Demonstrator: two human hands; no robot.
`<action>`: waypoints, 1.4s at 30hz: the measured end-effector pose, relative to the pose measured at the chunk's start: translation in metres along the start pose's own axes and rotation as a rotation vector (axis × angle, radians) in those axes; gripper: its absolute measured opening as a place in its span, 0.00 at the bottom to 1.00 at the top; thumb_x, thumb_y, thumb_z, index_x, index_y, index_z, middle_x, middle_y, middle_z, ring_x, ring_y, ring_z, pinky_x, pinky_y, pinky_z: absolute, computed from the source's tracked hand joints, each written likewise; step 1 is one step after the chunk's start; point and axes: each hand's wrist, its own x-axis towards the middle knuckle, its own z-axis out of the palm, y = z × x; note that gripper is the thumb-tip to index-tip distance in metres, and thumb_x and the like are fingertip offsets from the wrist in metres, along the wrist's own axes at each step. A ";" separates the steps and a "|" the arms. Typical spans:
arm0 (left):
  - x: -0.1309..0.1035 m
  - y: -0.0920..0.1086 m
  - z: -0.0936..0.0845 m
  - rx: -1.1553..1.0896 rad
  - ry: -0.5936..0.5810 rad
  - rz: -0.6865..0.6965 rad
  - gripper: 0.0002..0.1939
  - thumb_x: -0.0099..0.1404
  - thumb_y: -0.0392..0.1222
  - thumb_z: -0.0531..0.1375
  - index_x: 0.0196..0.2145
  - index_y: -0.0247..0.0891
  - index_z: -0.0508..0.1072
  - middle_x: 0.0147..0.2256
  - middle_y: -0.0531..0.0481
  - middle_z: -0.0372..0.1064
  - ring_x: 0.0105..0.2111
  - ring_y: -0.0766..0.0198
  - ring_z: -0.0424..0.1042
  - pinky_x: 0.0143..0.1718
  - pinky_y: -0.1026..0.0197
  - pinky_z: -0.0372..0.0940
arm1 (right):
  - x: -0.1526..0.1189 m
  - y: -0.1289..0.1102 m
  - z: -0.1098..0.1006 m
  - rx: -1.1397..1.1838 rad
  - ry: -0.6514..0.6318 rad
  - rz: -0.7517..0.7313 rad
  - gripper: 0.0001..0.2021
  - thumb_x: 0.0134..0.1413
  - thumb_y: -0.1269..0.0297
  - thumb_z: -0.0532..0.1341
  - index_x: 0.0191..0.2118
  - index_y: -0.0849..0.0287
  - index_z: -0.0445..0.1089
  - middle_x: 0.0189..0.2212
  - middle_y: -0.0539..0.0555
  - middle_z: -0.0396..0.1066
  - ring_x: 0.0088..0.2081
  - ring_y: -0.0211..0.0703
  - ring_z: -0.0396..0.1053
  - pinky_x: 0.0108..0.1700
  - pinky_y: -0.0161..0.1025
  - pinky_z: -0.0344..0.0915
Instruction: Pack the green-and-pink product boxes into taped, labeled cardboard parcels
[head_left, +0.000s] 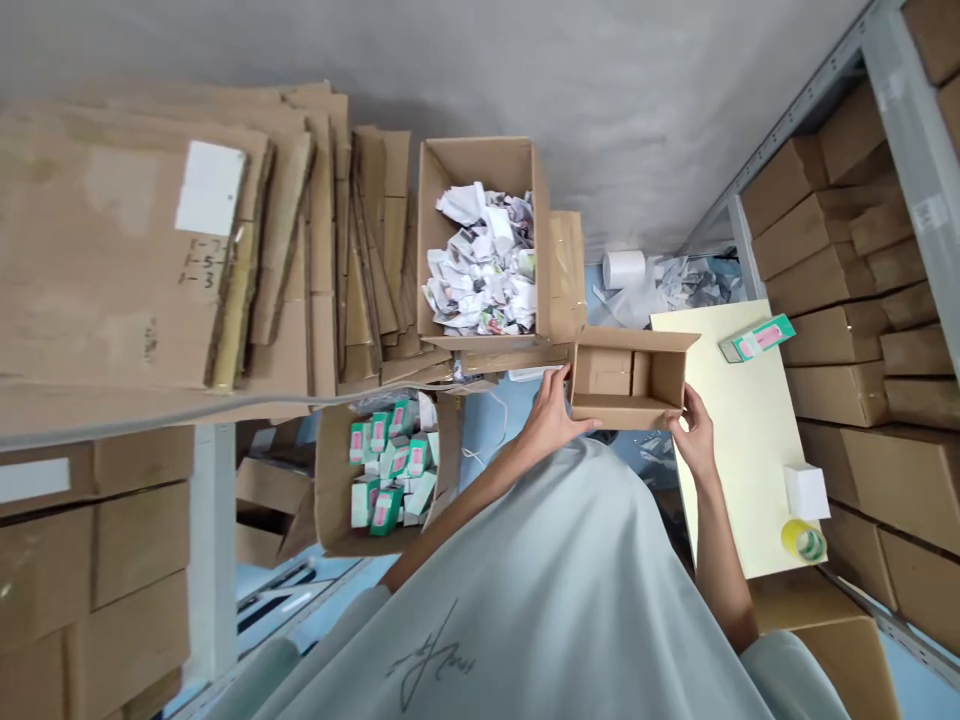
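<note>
An open, bare-bottomed cardboard box (628, 412) is held between both hands in front of my body. My left hand (553, 415) grips its left side, thumb along the near edge. At its right near corner, my right hand (693, 432) has its fingers around the side. Just beyond and to the left stands a larger carton (541, 240) filled with crumpled paper (487, 270). A green and pink product box (757, 338) lies at the far end of the pale yellow board (750, 430) on my right.
Flattened cartons (112, 250) are stacked at left. Below them, a carton (334, 480) holds several green and white boxes. A white box (807, 492) and tape roll (802, 540) sit on the board's near end. Shelves of boxes (840, 340) line the right.
</note>
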 end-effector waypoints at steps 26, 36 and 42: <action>-0.060 -0.053 -0.072 0.103 0.481 -0.319 0.27 0.79 0.44 0.54 0.70 0.44 0.76 0.63 0.41 0.81 0.60 0.45 0.82 0.64 0.45 0.75 | 0.059 -0.118 0.077 -0.385 -0.403 -0.191 0.26 0.77 0.35 0.56 0.46 0.50 0.81 0.45 0.59 0.85 0.47 0.62 0.83 0.57 0.57 0.79; -0.066 -0.039 -0.080 0.168 0.618 -0.389 0.25 0.77 0.41 0.54 0.66 0.40 0.79 0.57 0.39 0.84 0.55 0.45 0.84 0.59 0.47 0.76 | 0.240 -0.196 0.205 -0.368 -0.546 -0.705 0.23 0.81 0.47 0.59 0.63 0.61 0.77 0.59 0.62 0.77 0.58 0.63 0.81 0.69 0.64 0.72; -0.067 -0.035 -0.079 0.199 0.659 -0.366 0.25 0.77 0.41 0.55 0.66 0.38 0.80 0.55 0.39 0.85 0.55 0.48 0.85 0.60 0.51 0.76 | 0.275 -0.224 0.223 -0.779 -0.673 -0.894 0.13 0.76 0.57 0.66 0.56 0.58 0.78 0.79 0.64 0.59 0.65 0.66 0.75 0.65 0.64 0.75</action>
